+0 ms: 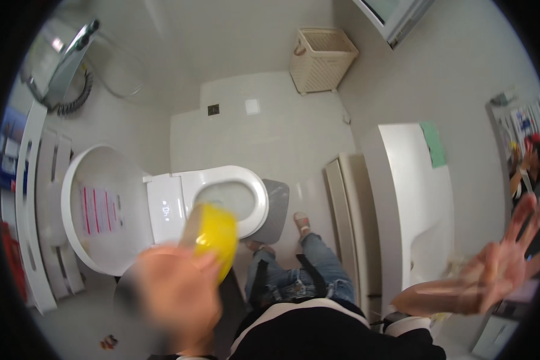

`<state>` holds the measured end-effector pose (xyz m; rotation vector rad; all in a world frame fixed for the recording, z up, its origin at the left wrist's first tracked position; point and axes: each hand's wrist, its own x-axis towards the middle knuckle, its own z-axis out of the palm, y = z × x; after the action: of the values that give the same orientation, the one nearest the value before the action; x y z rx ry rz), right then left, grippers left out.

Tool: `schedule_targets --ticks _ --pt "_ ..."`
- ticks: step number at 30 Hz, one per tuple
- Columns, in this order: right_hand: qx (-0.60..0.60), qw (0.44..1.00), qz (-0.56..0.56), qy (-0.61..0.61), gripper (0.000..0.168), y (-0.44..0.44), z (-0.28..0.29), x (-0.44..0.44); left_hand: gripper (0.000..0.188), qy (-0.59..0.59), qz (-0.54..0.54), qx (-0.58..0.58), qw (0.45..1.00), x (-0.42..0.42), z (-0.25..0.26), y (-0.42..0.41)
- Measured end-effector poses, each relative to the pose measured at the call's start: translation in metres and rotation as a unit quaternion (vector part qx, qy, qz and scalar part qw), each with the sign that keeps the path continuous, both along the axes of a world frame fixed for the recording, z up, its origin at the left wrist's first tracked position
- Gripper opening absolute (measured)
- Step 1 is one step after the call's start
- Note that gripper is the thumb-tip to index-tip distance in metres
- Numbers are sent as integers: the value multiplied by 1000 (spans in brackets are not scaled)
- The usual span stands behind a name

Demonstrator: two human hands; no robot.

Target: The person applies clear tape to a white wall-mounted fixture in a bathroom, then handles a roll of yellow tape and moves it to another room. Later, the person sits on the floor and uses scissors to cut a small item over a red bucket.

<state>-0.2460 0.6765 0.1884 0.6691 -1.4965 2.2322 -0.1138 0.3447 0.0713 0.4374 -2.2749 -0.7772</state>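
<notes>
My left hand [180, 292], blurred and close to the camera, grips a roll of yellow tape [222, 236] by its edge. The roll is held in the air, and from this view covers part of a white toilet [225, 175]. The toilet's lid [78, 193] stands raised, with a printed sheet on its inner face, and a lit display shows on the rear cover. My right hand [499, 274] is lifted at the far right, blurred, fingers apart with nothing visible in them. It is nearest to the wall mirror [517, 148] and the white washbasin [431, 252].
A green cloth [433, 144] hangs over the basin counter's edge. Below stands a beige cabinet [355, 216]. A wicker-style basket [321, 67] occupies the far corner. Overhead, a window frame [396, 22] juts in. A shelf [31, 202] and shower fittings [72, 63] line the left wall.
</notes>
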Motion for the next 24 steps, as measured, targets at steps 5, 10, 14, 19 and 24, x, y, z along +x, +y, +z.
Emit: schedule_targets --ticks 5,10,14,19,24 --pt "372 884 -266 93 105 18 -37 -7 20 95 -218 114 965 -107 -76 61" --pt "416 835 -354 62 109 83 -49 -21 30 50 -352 109 928 -158 -124 157" --pt "394 839 -373 32 104 156 -57 -26 38 28 -448 70 891 -201 -142 251" --pt "390 818 -422 -4 103 222 -66 -17 42 43 -525 22 850 -241 -177 336" --pt "389 791 -468 -53 101 290 -84 -18 49 29 -554 -40 831 -279 -226 415"
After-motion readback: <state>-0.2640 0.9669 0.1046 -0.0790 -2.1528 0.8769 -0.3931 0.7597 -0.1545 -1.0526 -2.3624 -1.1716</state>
